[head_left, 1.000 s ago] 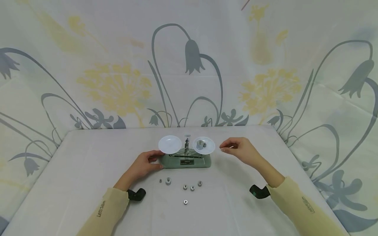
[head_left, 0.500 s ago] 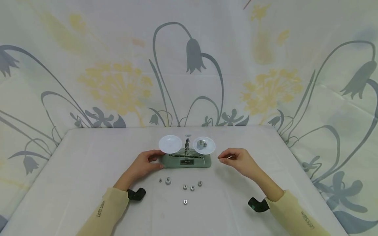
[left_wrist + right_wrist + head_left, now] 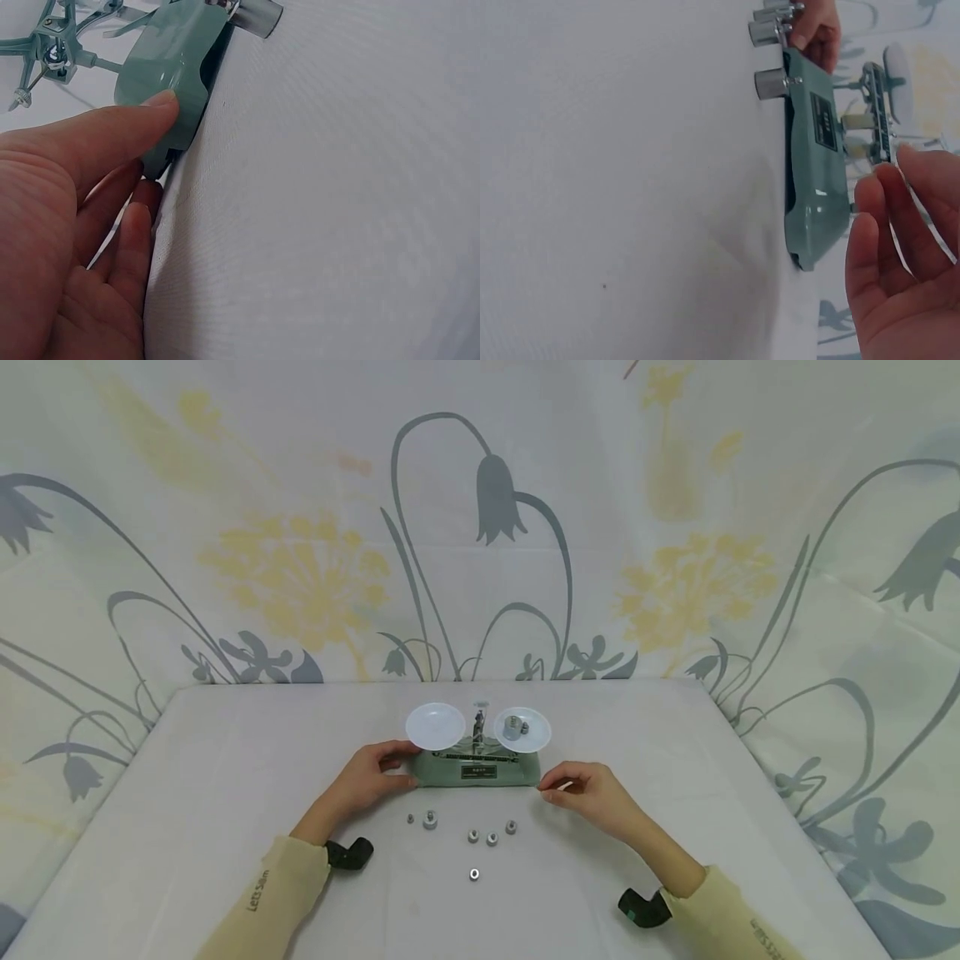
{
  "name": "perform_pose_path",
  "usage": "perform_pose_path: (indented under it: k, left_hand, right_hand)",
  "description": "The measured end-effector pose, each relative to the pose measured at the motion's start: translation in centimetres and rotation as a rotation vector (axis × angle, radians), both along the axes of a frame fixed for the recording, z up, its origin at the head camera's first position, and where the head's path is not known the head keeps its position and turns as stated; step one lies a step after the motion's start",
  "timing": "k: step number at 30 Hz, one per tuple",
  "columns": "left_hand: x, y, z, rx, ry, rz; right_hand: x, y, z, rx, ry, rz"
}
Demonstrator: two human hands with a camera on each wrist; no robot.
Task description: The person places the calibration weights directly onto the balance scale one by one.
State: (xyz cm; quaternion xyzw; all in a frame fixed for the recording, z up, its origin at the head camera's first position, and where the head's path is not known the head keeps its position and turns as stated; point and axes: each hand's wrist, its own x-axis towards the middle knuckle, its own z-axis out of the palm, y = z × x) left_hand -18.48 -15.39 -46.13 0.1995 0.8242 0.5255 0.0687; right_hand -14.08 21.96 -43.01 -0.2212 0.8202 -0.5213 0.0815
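Note:
A green balance scale stands on the table with two white pans. Nothing lies on its left pan; the right pan carries a larger metal weight and a smaller one. My left hand grips the left end of the base, its thumb on the green casing in the left wrist view. Beside the base's right end is my right hand, fingers loosely bent and holding nothing; the right wrist view shows a gap between its fingers and the green base.
Several metal weights stand on the white table in front of the scale, among them a larger one, a tiny one and one nearest the front. A flower-patterned cloth hangs behind the table.
My right hand has moved down and left, from beside the right pan to the right end of the base. My left hand has stayed on the base.

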Motion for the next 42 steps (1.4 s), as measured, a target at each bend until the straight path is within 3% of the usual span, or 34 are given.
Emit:
perform_pose_path:
  k: [3, 6, 12, 24, 42]
  left_hand:
    - [-0.6, -0.3, -1.1, -0.001, -0.005, -0.002]
    - [-0.6, -0.4, -1.2, -0.004, -0.013, 0.001]
    - [-0.6, -0.3, -1.1, -0.006, -0.02, -0.002]
    - [-0.4, -0.1, -0.8, -0.004, -0.038, 0.006]
    - [-0.4, -0.2, -0.8, 0.006, -0.051, 0.013]
  right_hand:
    - [0.2, -0.5, -0.6, 0.008, 0.002, 0.008]
    - [0.3, -1.1, -1.0, 0.017, 0.002, 0.014]
    - [0.7, -2.0, -1.4, 0.009, -0.002, 0.065]
    - [0.8, -3.2, -2.0, 0.111, -0.008, 0.15]
    - [1.0, -4.2, -2.3, 0.143, -0.06, 0.138]
